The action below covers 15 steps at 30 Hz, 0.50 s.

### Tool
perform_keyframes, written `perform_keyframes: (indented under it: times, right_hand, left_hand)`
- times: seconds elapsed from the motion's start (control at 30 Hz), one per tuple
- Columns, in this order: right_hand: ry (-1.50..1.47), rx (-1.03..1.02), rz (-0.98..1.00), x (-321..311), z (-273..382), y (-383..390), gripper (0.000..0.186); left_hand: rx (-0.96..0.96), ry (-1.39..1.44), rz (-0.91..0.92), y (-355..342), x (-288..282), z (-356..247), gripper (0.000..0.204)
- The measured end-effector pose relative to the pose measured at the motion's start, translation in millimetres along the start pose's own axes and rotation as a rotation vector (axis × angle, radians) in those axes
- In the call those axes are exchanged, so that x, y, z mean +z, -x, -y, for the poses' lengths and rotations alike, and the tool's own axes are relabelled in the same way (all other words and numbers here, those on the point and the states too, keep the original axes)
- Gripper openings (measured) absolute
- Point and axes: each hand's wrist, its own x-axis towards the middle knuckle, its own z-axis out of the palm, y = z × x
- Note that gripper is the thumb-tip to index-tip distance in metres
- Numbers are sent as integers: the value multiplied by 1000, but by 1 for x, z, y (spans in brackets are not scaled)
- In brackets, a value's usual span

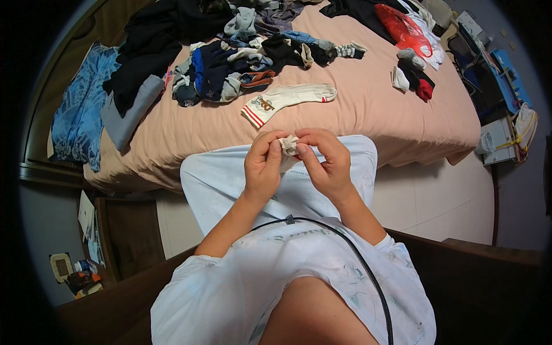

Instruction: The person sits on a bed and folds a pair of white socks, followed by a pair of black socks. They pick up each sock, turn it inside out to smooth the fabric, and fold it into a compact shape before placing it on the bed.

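Above my lap, just in front of the bed edge, a bunched-up cream sock (288, 146) is pinched between both hands. My left hand (264, 164) grips its left side with thumb and fingertips. On the other side, my right hand (326, 163) is closed on it in the same way. Much of the sock is crumpled between the fingers, and its lower part is hard to make out. Flat on the bed beyond my hands lies a long cream sock (293, 96) with red stripes at the cuff and a brown figure.
The bed (368, 109) has a peach sheet. A heap of mixed socks (230, 69) lies beyond the flat sock. Rolled socks (411, 75) and a red plastic bag (405, 31) are at the right. Black, grey and blue clothes (86, 103) cover the left side.
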Motion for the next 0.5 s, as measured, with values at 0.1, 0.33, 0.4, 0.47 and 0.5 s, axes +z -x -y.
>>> perform_keyframes:
  times: [0.1,0.33,0.4,0.47,0.5]
  right_hand:
    - [15,-59,11,-3,7,-5,12]
    - [-344,250,-13,-2,4,1,9]
    - [-621,426,15,-4,-1,4,12]
    - [-948,552,14,-5,-4,2,12]
    - [-1112,614,13,-5,-4,1,12]
  left_hand:
    - [3,-40,45,1,-4,1,17]
    - [-45,27,-76,2,2,-1,17]
    - [-141,110,-105,3,0,-4,17]
    - [-191,272,-96,3,4,-13,16]
    - [-215,353,-91,3,6,-16,16]
